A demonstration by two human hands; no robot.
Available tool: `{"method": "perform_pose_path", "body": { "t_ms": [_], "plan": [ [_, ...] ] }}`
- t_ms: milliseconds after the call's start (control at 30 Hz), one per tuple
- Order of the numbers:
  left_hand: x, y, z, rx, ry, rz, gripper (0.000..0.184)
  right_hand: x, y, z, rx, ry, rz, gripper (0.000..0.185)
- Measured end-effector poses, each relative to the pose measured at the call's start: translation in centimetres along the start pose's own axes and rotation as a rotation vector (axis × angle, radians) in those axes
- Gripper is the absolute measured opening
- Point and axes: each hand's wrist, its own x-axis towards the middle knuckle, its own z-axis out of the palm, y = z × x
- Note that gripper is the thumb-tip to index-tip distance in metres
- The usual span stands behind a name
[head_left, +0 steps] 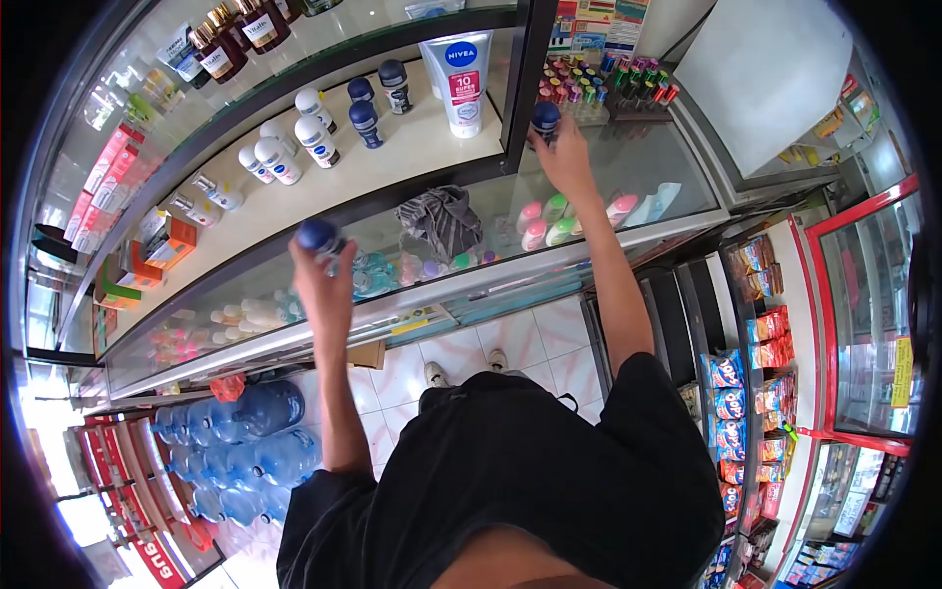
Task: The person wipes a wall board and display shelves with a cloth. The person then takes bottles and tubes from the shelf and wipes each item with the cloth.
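Note:
My left hand (pixel 327 280) is closed around a roll-on deodorant with a dark blue cap (pixel 318 236), held above the glass counter. Farther right, my right hand (pixel 564 157) grips another dark-capped roll-on deodorant (pixel 546 118) by the right end of the shelf frame. On the cream shelf (pixel 412 152) between them stand white roll-on deodorants (pixel 316 140), dark blue roll-on deodorants (pixel 365 125) and a large Nivea tube (pixel 463 83). A crumpled grey cloth (pixel 442 221) lies on the glass counter, left of my right forearm.
Perfume bottles (pixel 260 27) stand on the glass shelf above. Small boxes (pixel 169 242) line the left end. Nail polish bottles (pixel 579 80) sit at the back right. Blue water jugs (pixel 260 407) stand on the floor at left, snack racks (pixel 728 417) at right.

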Motion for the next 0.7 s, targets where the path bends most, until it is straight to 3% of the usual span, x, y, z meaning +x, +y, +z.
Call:
{"method": "perform_pose_path", "body": {
  "t_ms": [67,167,200,267,333,467,600,633,700],
  "plan": [
    [-0.8,2.5,2.8,-0.123,-0.125,0.058,0.06,-1.1,-1.0,-1.5,-0.014,0.121,-0.045,0.061],
    [-2.4,7.5,7.8,-0.255,-0.332,0.032,0.064,-4.7,-9.8,-6.3,0.58,-0.245,0.349,0.06],
    [-2.7,8.6,9.3,-0.306,-0.416,0.024,0.064,-5.8,-11.1,-6.7,0.647,-0.327,0.337,0.056],
    [-2.7,9.5,12.9,-0.316,-0.418,0.287,0.065,-7.4,-12.6,-7.1,0.784,-0.482,0.317,0.05],
    [-2.3,10.0,15.2,-0.258,-0.408,0.396,0.066,-8.1,-11.7,-6.9,0.661,-0.392,0.259,0.047],
    [-2.2,10.5,18.2,-0.343,-0.415,0.329,0.069,-7.5,-9.8,-6.6,0.597,-0.246,0.257,0.042],
    [-1.1,11.0,15.6,-0.171,-0.359,0.348,0.067,-5.4,-5.8,-6.0,0.482,-0.142,0.154,0.042],
    [-0.3,10.9,14.2,-0.163,-0.403,0.263,0.057,-4.8,-4.8,-6.2,0.332,-0.106,0.052,0.041],
    [1.9,11.2,11.4,-0.008,-0.393,0.169,0.05,-3.9,-3.4,-5.8,0.411,-0.083,0.035,0.04]
  ]
}}
